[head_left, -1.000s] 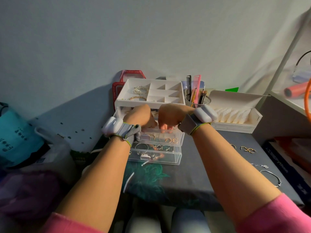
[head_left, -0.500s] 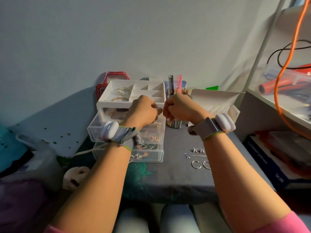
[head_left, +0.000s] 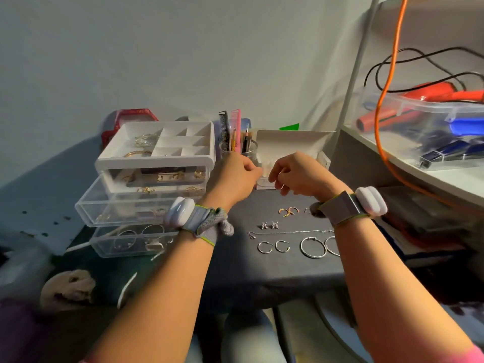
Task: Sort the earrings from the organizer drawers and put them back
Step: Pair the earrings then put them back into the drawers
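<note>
Earrings, silver and gold hoops, lie in rows on grey cloth table, right of clear plastic drawer organizer. Left hand, right hand shifted from drawer to above rows, fingers curled (grasped item indiscernible); sorting continues.

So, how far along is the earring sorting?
Partly done: gold half-hoops, studs, small silver hoops and large silver hoops lie paired on the table. The left hand and right hand hover, fingers curled; what they pinch, if anything, is unclear. Left: pulled-out drawers hold more jewellery; pairs not yet returned.
</note>
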